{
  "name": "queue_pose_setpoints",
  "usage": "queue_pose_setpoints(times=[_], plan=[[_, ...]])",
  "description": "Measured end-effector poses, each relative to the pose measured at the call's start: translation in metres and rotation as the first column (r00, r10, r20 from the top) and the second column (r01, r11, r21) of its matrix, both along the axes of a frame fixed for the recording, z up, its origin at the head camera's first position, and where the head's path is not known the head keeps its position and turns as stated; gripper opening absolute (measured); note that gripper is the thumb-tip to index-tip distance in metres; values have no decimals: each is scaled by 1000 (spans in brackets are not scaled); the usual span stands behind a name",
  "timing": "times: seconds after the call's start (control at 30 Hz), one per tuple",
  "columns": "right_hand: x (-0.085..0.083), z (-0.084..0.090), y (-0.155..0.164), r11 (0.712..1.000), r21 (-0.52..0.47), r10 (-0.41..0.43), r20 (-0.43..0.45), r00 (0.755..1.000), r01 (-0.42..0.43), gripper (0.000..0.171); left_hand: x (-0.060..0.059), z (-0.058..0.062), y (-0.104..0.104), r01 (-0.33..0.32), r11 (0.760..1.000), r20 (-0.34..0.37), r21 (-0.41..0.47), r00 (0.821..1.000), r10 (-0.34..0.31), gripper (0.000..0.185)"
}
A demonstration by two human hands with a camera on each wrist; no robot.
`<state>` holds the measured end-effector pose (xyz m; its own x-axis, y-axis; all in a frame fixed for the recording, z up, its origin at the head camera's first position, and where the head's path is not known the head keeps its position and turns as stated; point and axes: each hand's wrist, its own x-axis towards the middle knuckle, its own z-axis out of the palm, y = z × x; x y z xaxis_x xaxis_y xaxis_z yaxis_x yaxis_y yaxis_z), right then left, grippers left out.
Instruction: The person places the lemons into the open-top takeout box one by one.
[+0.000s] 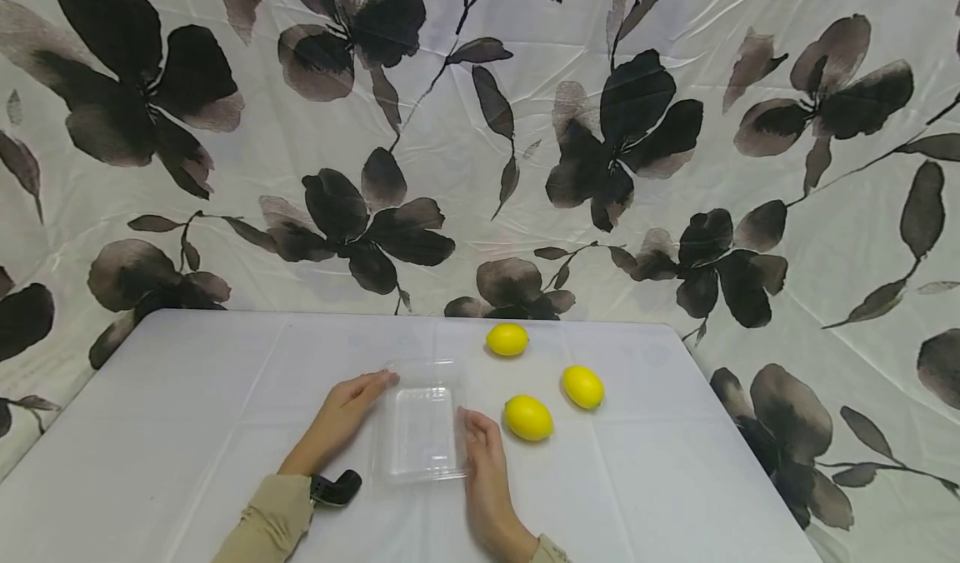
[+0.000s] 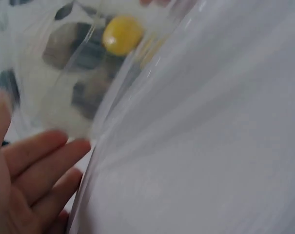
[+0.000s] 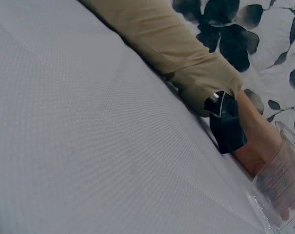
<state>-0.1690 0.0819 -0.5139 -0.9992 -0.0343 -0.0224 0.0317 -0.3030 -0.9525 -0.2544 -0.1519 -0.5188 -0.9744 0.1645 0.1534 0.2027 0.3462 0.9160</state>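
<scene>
A clear plastic container (image 1: pixel 423 434) sits on the white table between both hands. My left hand (image 1: pixel 348 409) touches its far left side, fingers extended. In the left wrist view, the fingers of my left hand (image 2: pixel 40 180) are fairly straight against the clear wall, thumb apart. My right hand (image 1: pixel 487 480) lies along the right side, fingertips at the wall. Just right of that hand is a yellow lemon (image 1: pixel 528 418). A second lemon (image 1: pixel 582 387) lies farther right, and a third lemon (image 1: pixel 507 340) near the far edge. The right wrist view shows the container (image 3: pixel 279 180) overlapping the left hand.
A white cloth covers the table (image 1: pixel 637 480), whose far edge runs behind the lemons. Beyond it hangs a floral curtain (image 1: pixel 487 171). A black device (image 1: pixel 336 488) is worn on the left wrist, below a tan sleeve (image 1: pixel 270 513).
</scene>
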Motion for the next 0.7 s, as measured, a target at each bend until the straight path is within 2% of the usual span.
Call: queue_pose_setpoints(times=[0.17, 0.27, 0.5, 0.7], plan=[[-1, 1, 0, 999, -43, -21, 4, 1000, 21, 44, 3, 3, 20, -161, 985, 8, 55, 987, 161, 43], [-2, 1, 0, 998, -55, -41, 10, 999, 41, 44, 5, 4, 31, -213, 974, -8, 70, 977, 214, 44], [-6, -1, 2, 998, -50, -42, -1, 999, 42, 44, 15, 1, 44, -183, 978, 26, 98, 983, 181, 54], [-8, -2, 4, 999, -41, -22, -9, 1000, 22, 45, 17, -1, 43, -141, 986, 8, 84, 990, 141, 56]])
